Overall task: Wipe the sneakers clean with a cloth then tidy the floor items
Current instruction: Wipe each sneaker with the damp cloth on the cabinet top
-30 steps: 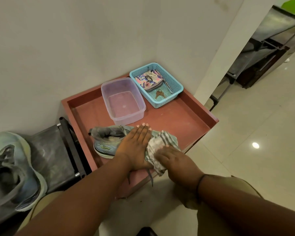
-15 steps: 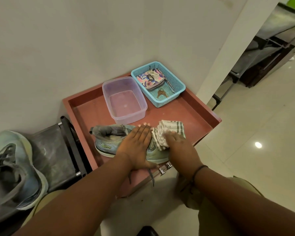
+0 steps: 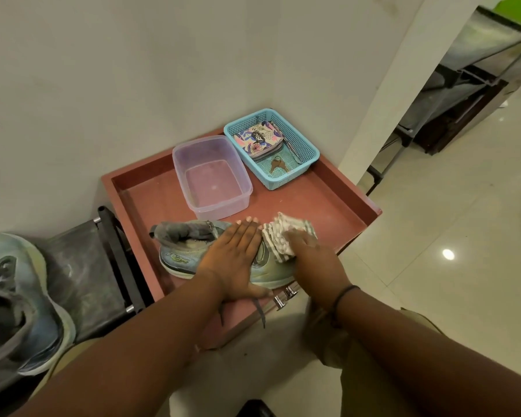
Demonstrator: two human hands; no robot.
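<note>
A grey-green sneaker (image 3: 181,251) lies on its side at the front of a red-brown tray table (image 3: 337,197), toe to the right. My left hand (image 3: 238,257) presses flat on its middle with straight fingers. My right hand (image 3: 313,260) grips a bunched striped cloth (image 3: 286,233) against the toe end of the shoe. A second sneaker (image 3: 15,308) sits on a dark low rack (image 3: 85,266) at the far left. The shoe's laces hang over the tray's front edge.
At the back of the tray stand a clear purple plastic tub (image 3: 214,176) and a blue mesh basket (image 3: 301,145) holding a patterned wallet and keys. White walls enclose the corner. Pale tiled floor spreads right, with a dark metal rack (image 3: 463,85) beyond.
My right hand with the cloth has slid from over the shoe's front side up toward the toe and back edge. My left hand stays pressed on the shoe.
</note>
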